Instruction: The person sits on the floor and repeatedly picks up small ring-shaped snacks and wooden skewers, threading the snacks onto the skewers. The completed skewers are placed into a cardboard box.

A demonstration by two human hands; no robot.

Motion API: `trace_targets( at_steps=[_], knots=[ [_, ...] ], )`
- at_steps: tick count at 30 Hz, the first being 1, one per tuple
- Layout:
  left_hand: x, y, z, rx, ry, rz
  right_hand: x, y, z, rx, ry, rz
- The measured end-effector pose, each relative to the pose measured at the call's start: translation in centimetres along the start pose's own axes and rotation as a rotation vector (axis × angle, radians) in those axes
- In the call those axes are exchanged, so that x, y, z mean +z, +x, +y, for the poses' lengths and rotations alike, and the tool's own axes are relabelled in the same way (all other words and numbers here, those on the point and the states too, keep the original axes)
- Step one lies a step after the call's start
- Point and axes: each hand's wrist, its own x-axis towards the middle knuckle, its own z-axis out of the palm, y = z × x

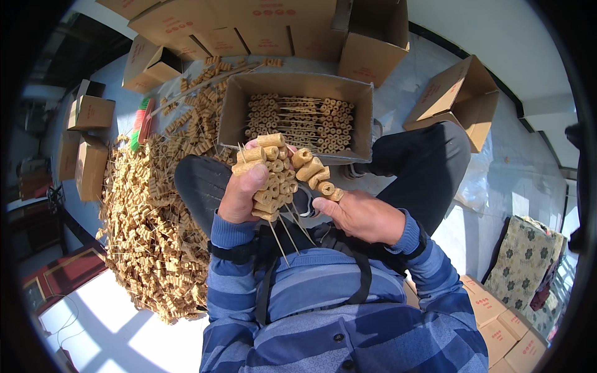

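My left hand (pixel 242 191) grips a thick bundle of skewered tan ring-shaped pieces (pixel 276 179), its thumb pressed on top. Bare ends of several thin wooden skewers (pixel 282 235) stick out of the bundle toward my body. In my right hand (pixel 361 212) is one more skewer of ring pieces (pixel 315 172), held right beside the bundle; most of its stick is hidden. Beyond both hands stands an open cardboard box (pixel 298 84). Inside it, skewers lie in stacked layers, rings at both sides and bare sticks across the middle.
To my left spreads a large heap of loose skewers (pixel 158 233), with a red and green broom (pixel 141 123) at its far edge. More cardboard boxes stand along the back (pixel 373 56), at the left (pixel 91 165) and right (pixel 457 102). A flowered cloth (pixel 522 261) lies at right.
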Motion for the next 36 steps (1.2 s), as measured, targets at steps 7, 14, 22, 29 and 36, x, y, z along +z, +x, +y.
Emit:
trace_targets(
  at_steps=[7,14,22,29,36],
  knots=[
    [-0.4,0.1,0.1,-0.036,-0.008,0.033,0.1,0.8,0.1,-0.043,0.079,0.057],
    [-1.0,0.2,-1.0,0.102,-0.136,0.001,0.9,1.7,1.8,-0.149,-0.009,0.215],
    [-1.4,0.0,-2.6,0.165,-0.277,0.070,1.9,5.5,1.2,-0.059,-0.086,0.058],
    [-2.5,-0.4,-3.0,0.095,-0.253,0.060,1.6,6.9,0.5,-0.038,0.157,-0.195],
    [-3.6,-0.1,-2.3,0.129,-0.136,0.164,0.4,6.3,0.8,-0.075,0.345,-0.054]
  ],
)
